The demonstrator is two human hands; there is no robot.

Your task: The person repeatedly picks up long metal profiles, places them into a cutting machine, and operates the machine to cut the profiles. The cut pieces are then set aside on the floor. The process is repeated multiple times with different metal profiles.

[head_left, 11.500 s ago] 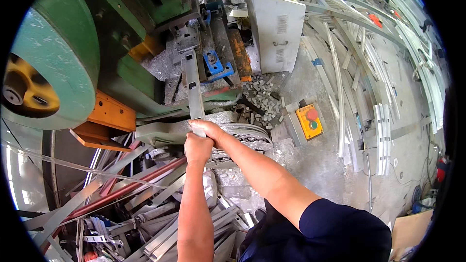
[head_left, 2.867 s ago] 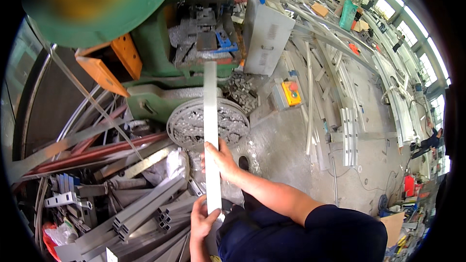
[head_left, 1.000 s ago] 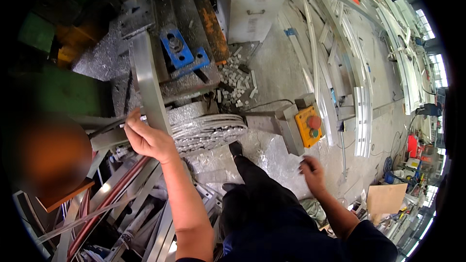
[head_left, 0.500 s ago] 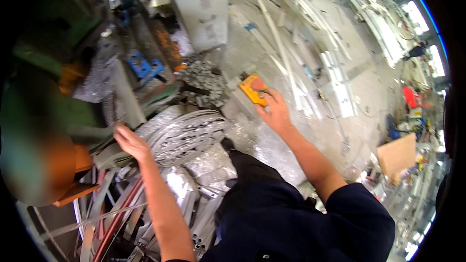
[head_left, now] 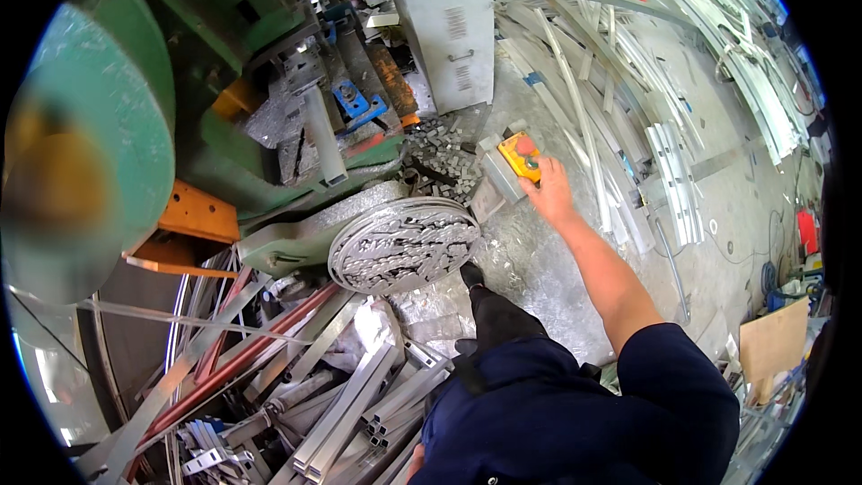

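My right hand (head_left: pixel 551 194) is at a yellow push-button box (head_left: pixel 516 149) with a large red button and a smaller dark one. Its fingertips rest over the smaller button, while the thumb lies along the box's near edge, so the hand closes on that end. The box sits on top of a grey metal pedestal (head_left: pixel 502 175). Of my left hand (head_left: pixel 416 463), only a sliver of skin shows low beside my dark shirt; its fingers are hidden. A blue clamp-like part (head_left: pixel 355 102) and a grey bar (head_left: pixel 323 139) are on the green machine (head_left: pixel 244 151) to the left.
A grey cabinet (head_left: pixel 453 45) stands beyond a heap of small metal offcuts (head_left: pixel 442 160). Before the machine is a round, ridged metal-coloured disc (head_left: pixel 404 247). Long profiles (head_left: pixel 575 117) cover the floor at right; cut lengths (head_left: pixel 350 413) are piled at lower left.
My left hand has left the machine's front and drawn back to my side, nearly out of view. My right hand stays on the yellow box. The view has shifted, showing more of the machine.
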